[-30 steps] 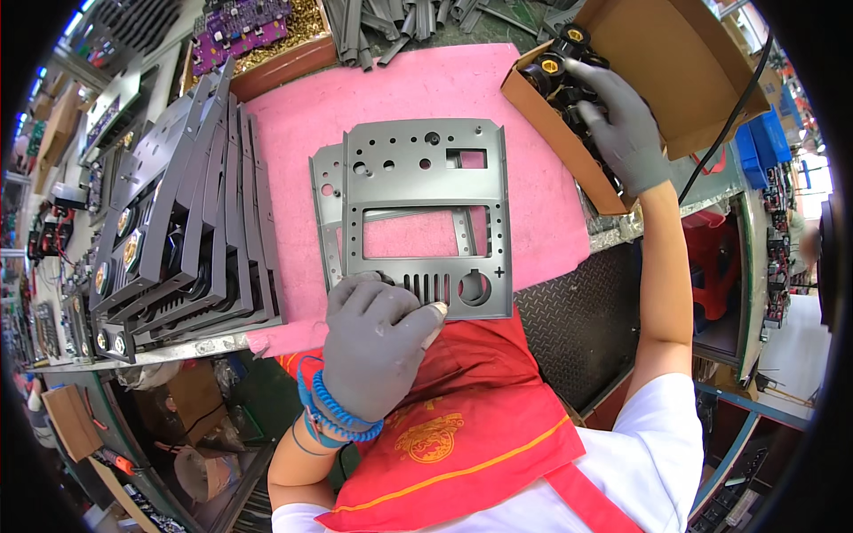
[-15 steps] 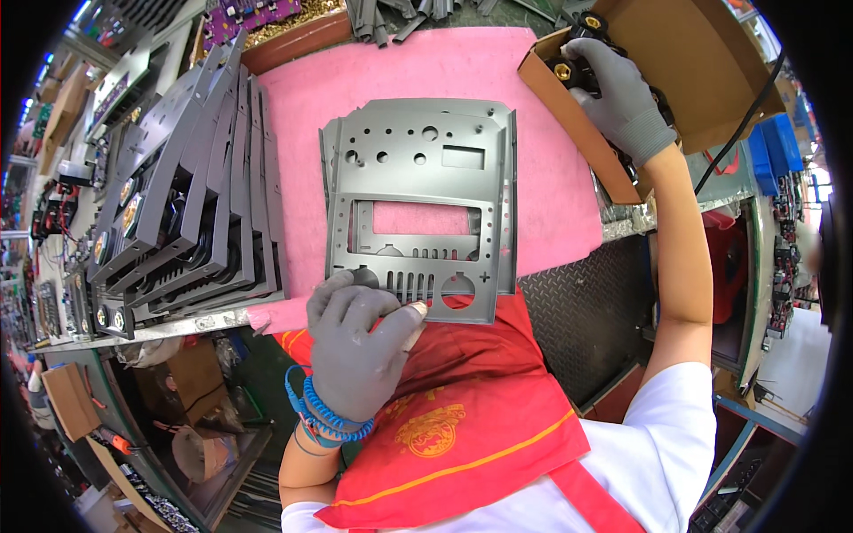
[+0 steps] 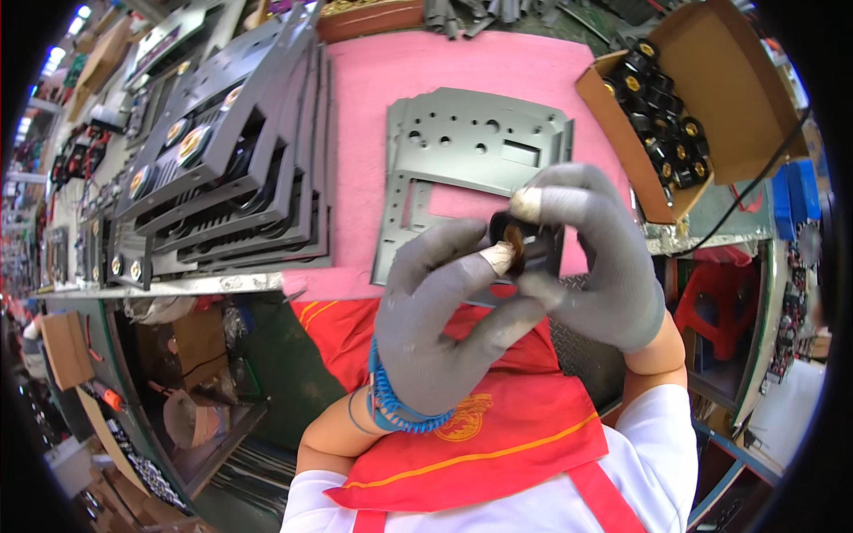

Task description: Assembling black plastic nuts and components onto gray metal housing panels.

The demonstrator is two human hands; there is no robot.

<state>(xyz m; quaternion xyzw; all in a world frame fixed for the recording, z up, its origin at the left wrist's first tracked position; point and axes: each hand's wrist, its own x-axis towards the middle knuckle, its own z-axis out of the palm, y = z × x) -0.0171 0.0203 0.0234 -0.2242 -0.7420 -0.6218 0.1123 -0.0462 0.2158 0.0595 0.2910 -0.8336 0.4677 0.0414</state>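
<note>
Both of my grey-gloved hands meet over the near end of a grey sheet-metal panel. My right hand (image 3: 609, 262) pinches a black round part (image 3: 537, 253) with a brass-coloured piece in it, perhaps a terminal. From the other side, the fingertips of my left hand (image 3: 431, 320) close on the brass-coloured piece. My fingers hide much of the part, and its exact kind cannot be made out. Below lies the panel (image 3: 471, 138), punched with round holes, slots and a large rectangular window, on top of at least one similar panel.
On the left, a leaning stack of similar panels (image 3: 222, 133) carries black and brass round parts. An open cardboard box (image 3: 613, 147) of black parts (image 3: 675, 147) stands at the right. Pink sheeting (image 3: 373, 80) covers the bench. A black cable (image 3: 751, 191) runs beside the box.
My right hand has come back from the box with a black part. My left hand has left the panel's near edge and moved right to the part. The view has shifted.
</note>
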